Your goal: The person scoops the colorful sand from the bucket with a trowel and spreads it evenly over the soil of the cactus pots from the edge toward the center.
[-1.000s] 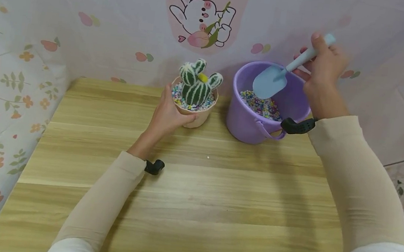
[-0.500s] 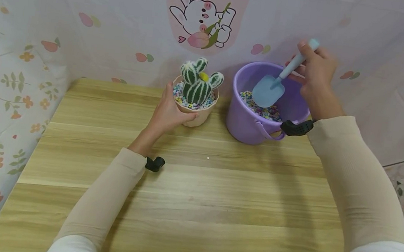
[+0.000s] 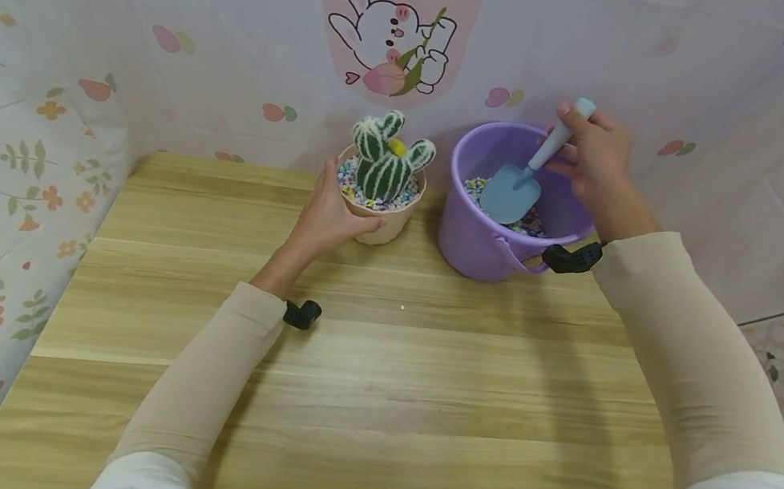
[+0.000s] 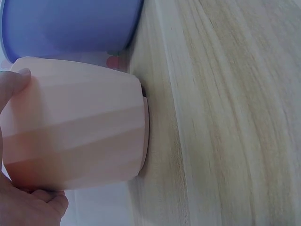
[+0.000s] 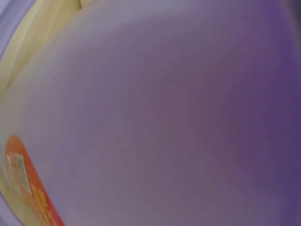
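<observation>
A light blue plastic shovel (image 3: pixel 511 195) is held by its handle in my right hand (image 3: pixel 601 155), over the purple bucket (image 3: pixel 475 246). Its blade points down inside, right at the small multicoloured pebbles (image 3: pixel 476 189) at the bottom. My left hand (image 3: pixel 326 217) grips a peach flowerpot (image 3: pixel 385 230), thumb on the near side and fingers round the left. In the pot a knitted green and white cactus (image 3: pixel 383 175) stands among similar pebbles. The left wrist view shows the pot (image 4: pixel 80 127) upright on the wood; in the right wrist view the bucket wall (image 5: pixel 155 113) hides the right hand.
Both containers stand at the back of the wooden table (image 3: pixel 374 404), against a printed cloth (image 3: pixel 241 42). The bucket's handle (image 3: pixel 517 259) hangs at its front. One tiny white pebble (image 3: pixel 402 307) lies on the table. An orange label (image 5: pixel 30 183) sticks to the bucket.
My right hand has moved down and left with the shovel, bringing the blade lower into the bucket, down to the pebbles. The left hand keeps its grip on the flowerpot, nearly still.
</observation>
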### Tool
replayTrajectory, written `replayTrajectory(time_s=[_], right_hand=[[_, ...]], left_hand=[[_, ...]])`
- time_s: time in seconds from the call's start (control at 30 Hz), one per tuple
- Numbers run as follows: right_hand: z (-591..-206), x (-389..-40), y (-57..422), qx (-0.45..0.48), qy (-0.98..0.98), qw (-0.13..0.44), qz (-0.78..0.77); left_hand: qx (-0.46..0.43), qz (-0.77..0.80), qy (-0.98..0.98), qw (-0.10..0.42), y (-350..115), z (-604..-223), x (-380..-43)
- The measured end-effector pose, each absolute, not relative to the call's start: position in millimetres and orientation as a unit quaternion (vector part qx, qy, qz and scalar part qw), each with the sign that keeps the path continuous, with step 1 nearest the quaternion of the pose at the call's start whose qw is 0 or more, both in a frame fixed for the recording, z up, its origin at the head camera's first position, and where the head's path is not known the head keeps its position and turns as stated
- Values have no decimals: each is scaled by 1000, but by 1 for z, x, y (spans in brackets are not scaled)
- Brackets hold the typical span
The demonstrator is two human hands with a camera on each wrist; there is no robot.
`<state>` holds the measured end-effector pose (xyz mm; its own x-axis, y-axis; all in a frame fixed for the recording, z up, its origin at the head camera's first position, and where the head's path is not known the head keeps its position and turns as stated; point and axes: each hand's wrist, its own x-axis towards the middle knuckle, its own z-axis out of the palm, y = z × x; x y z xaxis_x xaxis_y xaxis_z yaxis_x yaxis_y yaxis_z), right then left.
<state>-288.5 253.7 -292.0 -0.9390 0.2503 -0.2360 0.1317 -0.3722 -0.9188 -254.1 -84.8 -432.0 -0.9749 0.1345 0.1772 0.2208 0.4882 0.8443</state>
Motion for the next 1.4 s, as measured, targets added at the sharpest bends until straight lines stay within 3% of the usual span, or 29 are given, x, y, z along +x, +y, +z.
replayTrajectory(time_s=[0.93, 1.4], right_hand=[[-300, -290, 266, -162, -573, -76, 799], [-286, -274, 271, -146, -623, -128, 758]], left_hand=[[-114, -509, -852, 38, -83, -431, -256], [-100, -496, -863, -18, -99, -432, -241]])
